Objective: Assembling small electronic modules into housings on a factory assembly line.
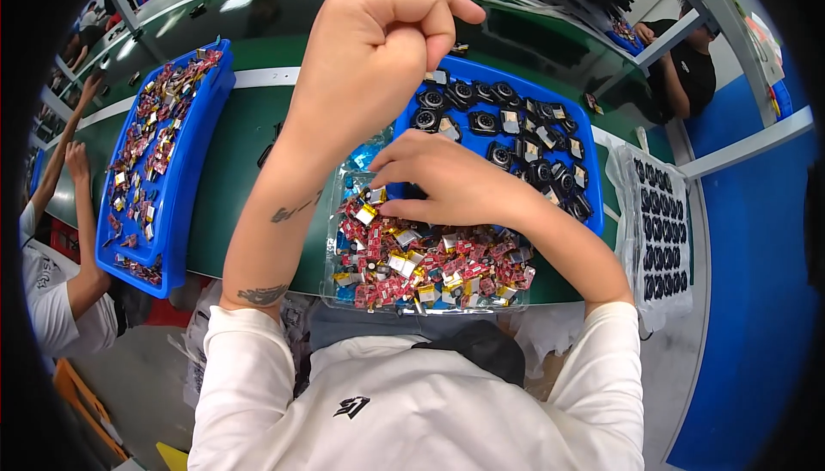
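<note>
My left hand (378,37) is raised high over the bench, its fingers curled and the index finger pointing right. Whatever it may hold is hidden. Lower down, my right hand (455,180) reaches over a clear plastic tray (329,278), fingers apart and nothing visible in them. That tray holds a heap of small red circuit boards (447,269) with silver and yellow battery packs. Just beyond, a blue tray (509,76) carries many round-faced black housings (484,122), some with pale battery-like pieces beside them.
A second blue tray (225,84) of circuit boards stands at left on the green bench (219,213). At right, rows of black parts (662,222) lie on white sheeting. A white metal frame (756,143) edges the bench. Other people sit at left and far right.
</note>
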{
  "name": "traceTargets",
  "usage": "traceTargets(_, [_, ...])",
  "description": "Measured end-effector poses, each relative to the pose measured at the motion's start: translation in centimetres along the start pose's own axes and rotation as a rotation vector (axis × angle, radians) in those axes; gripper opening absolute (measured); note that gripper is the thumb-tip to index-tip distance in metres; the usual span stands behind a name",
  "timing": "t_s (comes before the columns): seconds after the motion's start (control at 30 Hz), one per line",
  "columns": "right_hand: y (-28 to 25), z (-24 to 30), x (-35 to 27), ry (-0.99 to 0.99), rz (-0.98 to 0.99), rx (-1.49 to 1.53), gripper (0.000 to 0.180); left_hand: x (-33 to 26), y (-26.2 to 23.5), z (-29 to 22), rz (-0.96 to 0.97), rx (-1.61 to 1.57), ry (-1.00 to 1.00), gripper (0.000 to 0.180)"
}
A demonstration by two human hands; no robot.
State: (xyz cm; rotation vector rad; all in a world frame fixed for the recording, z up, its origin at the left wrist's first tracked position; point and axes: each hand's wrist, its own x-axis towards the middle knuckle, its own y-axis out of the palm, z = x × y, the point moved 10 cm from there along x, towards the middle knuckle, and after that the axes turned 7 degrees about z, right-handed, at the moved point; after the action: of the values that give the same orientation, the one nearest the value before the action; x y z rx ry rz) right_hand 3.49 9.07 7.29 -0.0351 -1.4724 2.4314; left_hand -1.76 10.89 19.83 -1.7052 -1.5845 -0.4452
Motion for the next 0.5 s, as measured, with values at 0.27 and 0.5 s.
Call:
traceTargets(0.27, [2.8, 2.2, 1.0, -0.132, 0.139, -0.154, 0.011, -0.4, -0.5, -1.3, -0.064, 0.017, 0.019, 0.010])
traceTargets(0.5, [-1.0, 0.4, -0.1, 0.024, -0.107, 0.349, 0.005, -0.3, -0.9, -0.9, -0.066, -0.027, -0.005, 0.012])
